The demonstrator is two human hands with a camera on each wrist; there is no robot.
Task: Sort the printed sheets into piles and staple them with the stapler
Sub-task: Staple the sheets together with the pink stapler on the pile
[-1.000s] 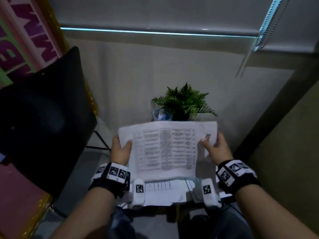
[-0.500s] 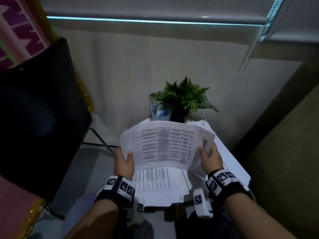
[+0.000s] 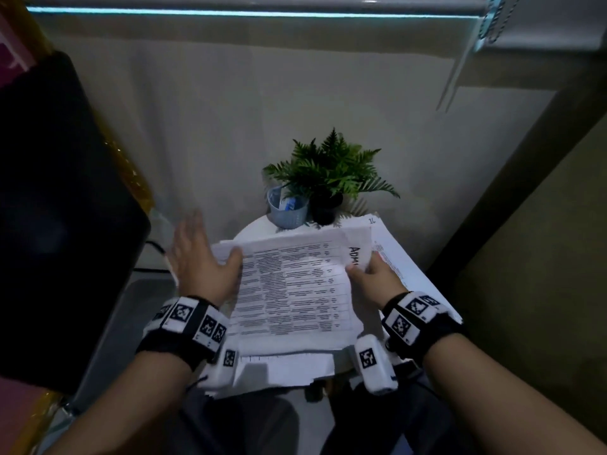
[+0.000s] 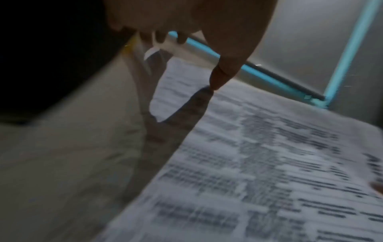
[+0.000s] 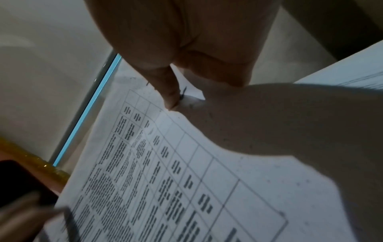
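A printed sheet (image 3: 295, 287) with a table of text lies over other sheets on a small round white table (image 3: 254, 228). My right hand (image 3: 368, 274) pinches its right edge, thumb on top (image 5: 172, 98). My left hand (image 3: 200, 257) is spread at the sheet's left edge, fingers straight and blurred, with only the thumb tip (image 4: 216, 81) touching the paper. More printed sheets (image 3: 399, 267) lie under and to the right, and a further pile (image 3: 285, 369) shows at the near edge. No stapler is visible.
A potted fern (image 3: 331, 172) and a small mesh cup (image 3: 287, 206) stand at the table's far side against the wall. A black chair back (image 3: 62, 208) is close on the left. My knees are under the table's near edge.
The sheet has come down from upright in both hands to lying on the pile. My left hand has let go of its left edge and spread open; the right still holds.
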